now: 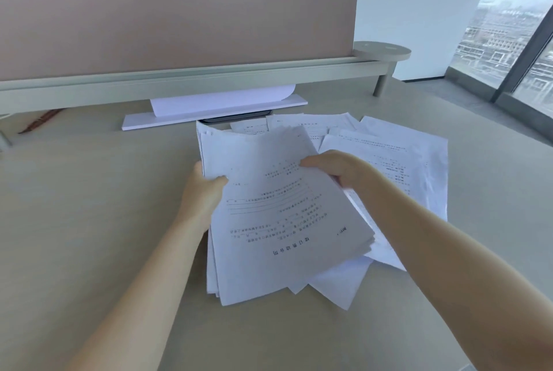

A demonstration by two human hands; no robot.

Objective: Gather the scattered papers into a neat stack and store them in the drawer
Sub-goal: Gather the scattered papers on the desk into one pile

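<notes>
A bundle of white printed papers (278, 215) is lifted off the beige desk (104, 236), its sheets uneven and fanned at the bottom. My left hand (203, 191) grips the bundle's left edge with the thumb on top. My right hand (338, 168) pinches its right edge, thumb on the top sheet. More loose printed sheets (398, 158) lie spread on the desk behind and to the right of the bundle. No drawer is in view.
A pink partition screen (167, 20) on a pale rail closes off the back of the desk. Below it stands a white stand (215, 112) with a curved sheet. A round shelf (381, 50) is at the rail's right end. Windows are at far right.
</notes>
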